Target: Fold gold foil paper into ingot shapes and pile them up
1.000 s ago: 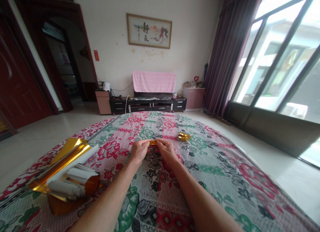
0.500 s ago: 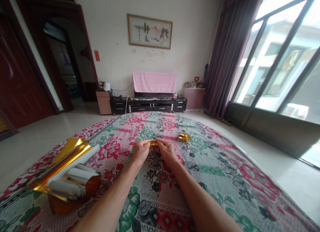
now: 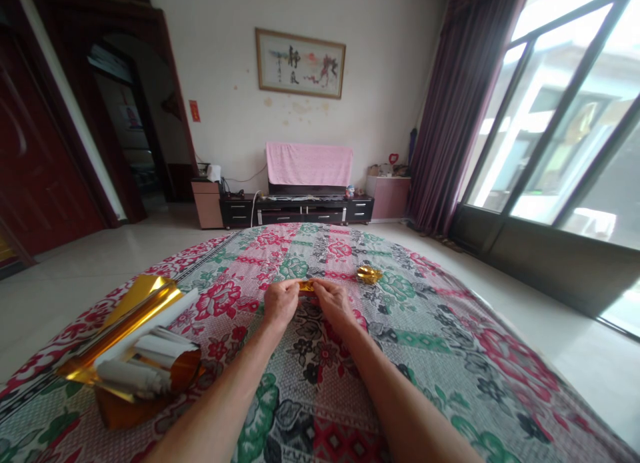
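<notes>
Between my two hands, over the middle of the patterned cloth (image 3: 340,250), is a small strip of gold foil (image 3: 307,286). My left hand (image 3: 281,302) pinches its left end, and my right hand (image 3: 333,300) pinches its right end. The fingertips are close together, and parts of the strip are hidden under them. Beyond my right hand, a folded gold foil piece (image 3: 369,274) lies on the cloth. Curled gold foil sheets (image 3: 145,310) with white undersides lie in a loose pile at the left.
Past the cloth's far edge stands a low black cabinet (image 3: 240,212) bearing something covered by a pink cloth (image 3: 310,163). A purple curtain (image 3: 450,116) and large windows are at the right. A red door (image 3: 40,143) is at the left.
The gold strip and the fingertips have shifted very slightly. Both hands keep hold of it, and the foil on the cloth has not moved.
</notes>
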Demonstrator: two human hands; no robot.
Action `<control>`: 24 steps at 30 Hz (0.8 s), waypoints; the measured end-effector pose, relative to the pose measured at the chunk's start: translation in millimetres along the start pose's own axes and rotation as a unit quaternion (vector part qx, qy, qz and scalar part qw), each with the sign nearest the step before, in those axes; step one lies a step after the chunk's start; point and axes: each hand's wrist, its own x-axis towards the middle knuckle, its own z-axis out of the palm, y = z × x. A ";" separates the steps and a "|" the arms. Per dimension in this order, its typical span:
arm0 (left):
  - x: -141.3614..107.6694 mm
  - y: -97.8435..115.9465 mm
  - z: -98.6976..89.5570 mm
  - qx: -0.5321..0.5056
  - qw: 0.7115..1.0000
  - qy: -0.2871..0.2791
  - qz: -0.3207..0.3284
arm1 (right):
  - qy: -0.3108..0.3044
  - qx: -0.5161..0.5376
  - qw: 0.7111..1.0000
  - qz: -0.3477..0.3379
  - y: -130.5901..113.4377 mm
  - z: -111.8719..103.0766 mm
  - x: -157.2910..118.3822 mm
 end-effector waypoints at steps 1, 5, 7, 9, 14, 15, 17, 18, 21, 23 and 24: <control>-0.1 0.2 0.0 -0.002 1.000 0.001 0.000 | 0.001 0.000 1.000 0.000 0.6 -0.1 0.1; -1.4 2.8 -0.4 -0.012 1.000 -0.006 -0.002 | 0.009 -0.001 1.000 -0.003 3.6 -0.3 1.3; -2.0 3.9 -0.7 -0.001 1.000 0.004 -0.012 | 0.005 -0.009 1.000 -0.002 4.7 -0.2 1.9; -2.1 4.1 -0.8 0.010 1.000 0.017 -0.016 | 0.001 -0.017 1.000 -0.004 4.8 0.0 1.9; -1.2 1.6 -0.7 -0.002 1.000 0.003 0.009 | 0.005 -0.006 1.000 -0.008 2.0 0.0 0.2; -1.0 1.0 -0.7 -0.002 1.000 0.005 0.010 | 0.004 -0.005 1.000 -0.006 1.5 0.0 -0.1; -0.9 0.1 -0.8 0.000 1.000 0.013 0.010 | 0.003 -0.007 1.000 -0.004 0.9 0.0 -0.2; -1.1 -0.1 -0.8 0.002 1.000 0.013 0.011 | 0.003 -0.010 1.000 -0.004 0.8 0.0 -0.1; -2.5 0.6 -0.5 0.011 1.000 -0.001 0.026 | 0.009 -0.009 1.000 -0.008 1.2 -0.1 0.7; -3.4 1.6 -0.4 0.018 0.999 -0.007 0.036 | 0.011 -0.008 1.000 -0.011 1.7 0.1 1.1; -3.6 2.3 -0.5 0.023 0.999 -0.004 0.039 | 0.011 -0.011 1.000 -0.011 2.1 0.4 1.1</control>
